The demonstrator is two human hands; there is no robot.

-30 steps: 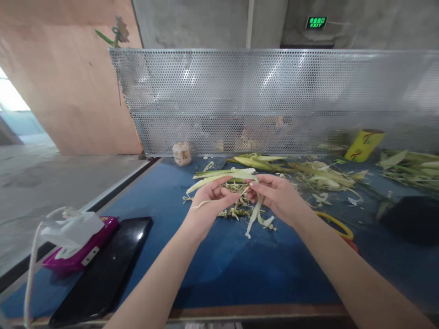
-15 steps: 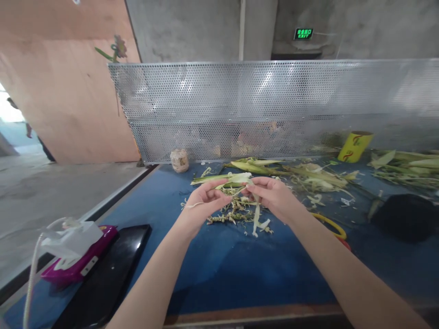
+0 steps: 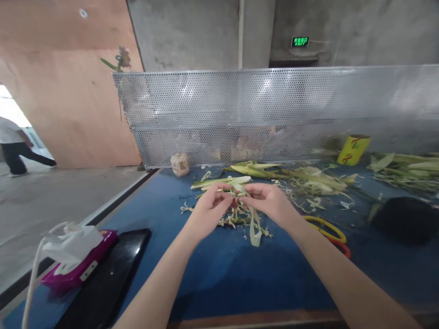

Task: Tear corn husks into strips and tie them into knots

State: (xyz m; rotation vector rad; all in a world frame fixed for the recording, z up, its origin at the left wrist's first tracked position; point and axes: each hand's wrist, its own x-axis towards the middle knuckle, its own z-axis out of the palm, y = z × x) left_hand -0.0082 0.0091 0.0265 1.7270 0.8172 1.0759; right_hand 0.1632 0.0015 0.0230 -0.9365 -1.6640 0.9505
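My left hand (image 3: 211, 210) and my right hand (image 3: 269, 203) are close together over the middle of the blue table. Both are closed in a pinch on pale green corn husk strips (image 3: 254, 228), one of which hangs down below the right fingers. The fingertips hide where the strips meet. Just beyond the hands lie loose pale green husk leaves (image 3: 202, 184). Beneath and behind the fingers, thin knotted or braided husk lengths (image 3: 235, 222) rest on the table, partly covered by the hands.
Husk piles (image 3: 317, 178) lie at the back, near a yellow tube (image 3: 354, 150) and a perforated metal screen (image 3: 212, 100). Yellow-handled scissors (image 3: 325, 227) and a black object (image 3: 406, 221) sit right. A phone (image 3: 109, 269) and purple power strip (image 3: 65, 276) lie left. A person (image 3: 17, 144) walks far left.
My hands have drawn closer together, and the husk strip hangs lower with a wider end. The view has tilted slightly up. More of the person at far left shows.
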